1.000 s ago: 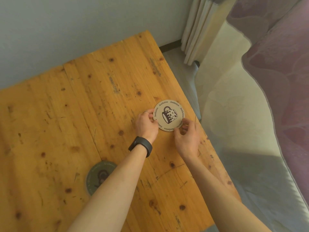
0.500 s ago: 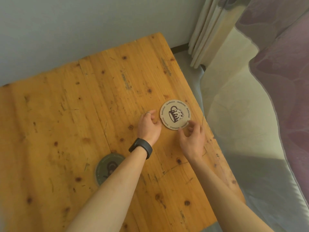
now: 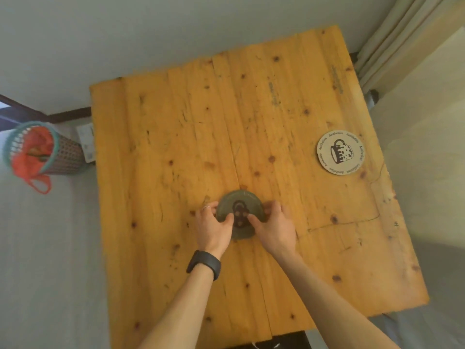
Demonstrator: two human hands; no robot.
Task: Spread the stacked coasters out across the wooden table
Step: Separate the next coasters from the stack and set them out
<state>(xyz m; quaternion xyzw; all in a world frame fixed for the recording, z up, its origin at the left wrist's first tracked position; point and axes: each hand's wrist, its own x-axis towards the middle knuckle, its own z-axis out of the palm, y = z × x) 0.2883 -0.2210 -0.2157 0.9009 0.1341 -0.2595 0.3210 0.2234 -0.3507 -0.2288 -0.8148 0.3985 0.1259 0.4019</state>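
A dark green round coaster [image 3: 239, 201] with a mug print lies near the middle of the wooden table [image 3: 176, 137]. Whether more coasters lie under it I cannot tell. My left hand [image 3: 214, 227] grips its left edge with the thumb on top. On its right edge sits my right hand [image 3: 273, 226], thumb resting on the print. Both hands hide the coaster's near half. A beige coaster [image 3: 340, 152] with a brown mug print lies flat and alone near the table's right edge, far from both hands.
A mesh waste basket [image 3: 45, 152] with a red bag stands on the floor left of the table. Curtains [image 3: 392, 39] hang at the top right, beside a pale bed surface [image 3: 432, 147]. The table's back edge meets the wall.
Both hands let go of the beige coaster at the right edge and moved to the green coaster near the middle. The camera view swung left.
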